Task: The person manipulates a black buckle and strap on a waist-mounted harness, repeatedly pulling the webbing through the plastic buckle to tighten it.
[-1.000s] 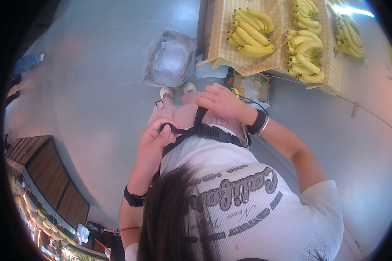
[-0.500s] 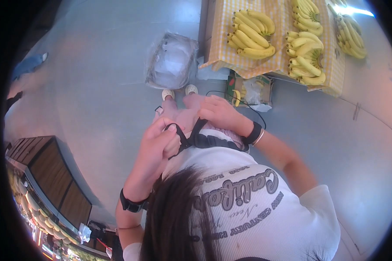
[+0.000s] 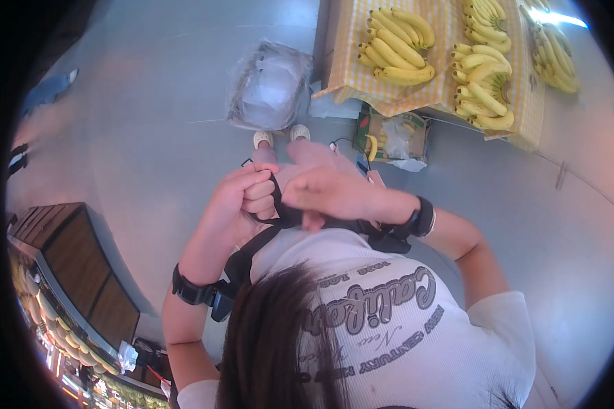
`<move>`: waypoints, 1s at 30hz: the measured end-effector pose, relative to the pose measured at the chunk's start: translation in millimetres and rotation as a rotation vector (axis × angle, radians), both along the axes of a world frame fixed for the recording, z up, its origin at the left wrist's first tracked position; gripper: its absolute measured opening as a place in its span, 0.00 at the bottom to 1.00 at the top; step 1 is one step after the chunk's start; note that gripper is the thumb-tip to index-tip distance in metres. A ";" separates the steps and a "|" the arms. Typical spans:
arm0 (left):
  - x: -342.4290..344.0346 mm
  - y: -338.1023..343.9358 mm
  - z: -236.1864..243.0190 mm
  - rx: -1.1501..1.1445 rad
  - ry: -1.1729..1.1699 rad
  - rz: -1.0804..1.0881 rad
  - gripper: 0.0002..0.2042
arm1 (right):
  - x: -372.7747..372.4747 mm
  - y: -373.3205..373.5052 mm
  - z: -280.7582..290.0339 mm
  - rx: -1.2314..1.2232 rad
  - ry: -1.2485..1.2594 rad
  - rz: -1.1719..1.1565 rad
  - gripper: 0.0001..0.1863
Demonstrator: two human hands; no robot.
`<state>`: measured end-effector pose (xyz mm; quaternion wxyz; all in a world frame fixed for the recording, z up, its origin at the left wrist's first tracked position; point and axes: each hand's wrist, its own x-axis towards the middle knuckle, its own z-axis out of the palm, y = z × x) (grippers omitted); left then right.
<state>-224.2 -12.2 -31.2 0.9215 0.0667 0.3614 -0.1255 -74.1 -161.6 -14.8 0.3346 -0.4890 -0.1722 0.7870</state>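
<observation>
A black strap [image 3: 249, 253] runs around my waist, over the hem of my white top. My left hand [image 3: 247, 199] is closed around a loop of this strap in front of my body, its fingers curled over the band. Just to its right, my right hand [image 3: 331, 194] lies over the strap, with its thumb blurred by motion and its fingertips partly hidden. Whether that hand grips the strap cannot be made out. Both wrists wear dark bands, and a black buckle-like part hangs below the left wrist.
A plastic-lined crate [image 3: 269, 85] stands on the floor before my feet. At the front right, a table with a yellow checked cloth [image 3: 348, 83] bears several bunches of bananas [image 3: 399, 48]. Under its edge sits an open carton [image 3: 419, 136]. A wooden display stand [image 3: 75, 266] is at left.
My right hand has shifted left and inward, closer to my left hand. The left hand has risen slightly with the strap loop. A pink object now shows beside my right wrist.
</observation>
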 end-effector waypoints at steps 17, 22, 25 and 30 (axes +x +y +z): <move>5.0 -38.8 17.5 1.076 -0.082 -0.358 0.04 | -27.7 0.8 -59.1 0.483 -0.340 -0.120 0.16; 10.8 -49.4 26.1 1.351 -0.204 -0.392 0.04 | -22.6 6.9 -72.8 0.665 -0.362 -0.076 0.11; 8.7 -37.9 21.7 0.887 -0.090 -0.274 0.05 | -2.6 6.4 -55.2 0.373 -0.231 0.108 0.09; 1.8 -33.2 14.8 0.583 -0.022 -0.031 0.06 | 9.8 -4.7 -66.2 0.178 0.207 0.106 0.10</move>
